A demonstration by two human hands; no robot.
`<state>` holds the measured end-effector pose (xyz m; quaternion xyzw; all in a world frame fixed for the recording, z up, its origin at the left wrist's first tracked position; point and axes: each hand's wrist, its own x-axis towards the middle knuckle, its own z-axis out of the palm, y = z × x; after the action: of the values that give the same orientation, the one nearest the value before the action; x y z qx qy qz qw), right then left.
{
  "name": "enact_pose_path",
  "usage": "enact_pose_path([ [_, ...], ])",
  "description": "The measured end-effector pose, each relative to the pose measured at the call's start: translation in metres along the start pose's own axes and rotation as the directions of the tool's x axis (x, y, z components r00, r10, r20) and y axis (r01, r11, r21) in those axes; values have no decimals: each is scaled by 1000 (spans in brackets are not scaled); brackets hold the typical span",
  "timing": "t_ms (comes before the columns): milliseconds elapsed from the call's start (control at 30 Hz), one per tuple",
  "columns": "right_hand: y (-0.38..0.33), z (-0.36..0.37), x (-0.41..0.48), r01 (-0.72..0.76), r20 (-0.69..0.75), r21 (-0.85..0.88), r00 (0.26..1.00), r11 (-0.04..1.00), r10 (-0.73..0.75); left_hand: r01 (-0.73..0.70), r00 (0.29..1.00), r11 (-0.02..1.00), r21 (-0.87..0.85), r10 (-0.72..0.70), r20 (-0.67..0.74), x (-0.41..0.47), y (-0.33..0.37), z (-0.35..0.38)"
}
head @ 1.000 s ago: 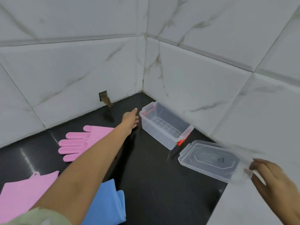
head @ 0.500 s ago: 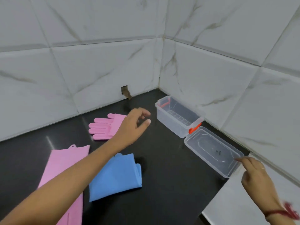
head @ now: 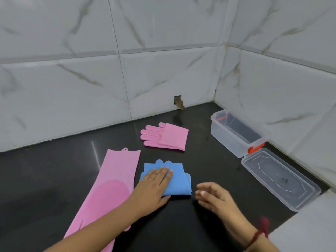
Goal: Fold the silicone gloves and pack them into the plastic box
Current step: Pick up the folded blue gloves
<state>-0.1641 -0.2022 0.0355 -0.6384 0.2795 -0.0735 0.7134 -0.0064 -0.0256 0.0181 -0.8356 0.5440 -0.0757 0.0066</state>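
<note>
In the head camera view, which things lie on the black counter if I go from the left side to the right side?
Long pink glove → blue folded glove → open box → lid. The folded pink glove farther back overlaps the blue one's span, so I leave it out.

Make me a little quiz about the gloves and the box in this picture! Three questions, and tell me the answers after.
1. True or false: the plastic box already has a glove inside it.
2. Which glove is the left hand pressing flat on?
A. the folded pink glove
B. the folded blue glove
C. the long unfolded pink glove
3. Fill in the missing word: the clear lid lies on the black counter, off the box, on its ____ side.

Key
1. False: the box looks empty.
2. B. The right hand hovers open just beside that glove, holding nothing.
3. Near (the end with the orange clip).
</note>
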Motion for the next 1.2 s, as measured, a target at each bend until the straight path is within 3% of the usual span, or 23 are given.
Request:
enact_pose_path([
  [133,6,22,7,-382,185,175,918,907,351,-32,994,999,19,30,108,15,-1,3],
  [267,6,28,17,-581,362,340,806,739,468,-23,988,999,-43,30,155,25,-15,-5],
  [533,-16,26,42,-652,455,407,752,639,477,-85,986,982,-171,108,127,1,-2,-16],
  [633,-19,29,43,-663,440,330,738,672,512,-102,989,963,-249,125,82,-9,10,-24],
  [767,-16,29,43,-641,349,250,759,726,550,-162,982,973,-163,141,-129,-17,22,-31],
  [833,-16,26,43,-620,346,239,774,747,531,-144,982,933,-329,94,-164,-23,21,-28],
  [900,-18,21,44,-606,354,281,786,744,506,33,984,790,-612,-134,-120,-28,12,-27],
  [967,-23,13,47,-573,354,354,813,739,461,217,901,501,-837,-432,-25,-26,6,-26],
  [1033,-31,5,50,-519,349,413,849,748,396,330,800,190,-925,-576,167,-17,7,-25],
  [1133,-43,-9,56,-436,329,496,895,751,303,420,717,-280,-863,-480,505,3,17,-22],
  [1200,-51,-19,59,-400,325,555,911,729,252,465,700,-594,-656,-206,684,19,19,-20],
])
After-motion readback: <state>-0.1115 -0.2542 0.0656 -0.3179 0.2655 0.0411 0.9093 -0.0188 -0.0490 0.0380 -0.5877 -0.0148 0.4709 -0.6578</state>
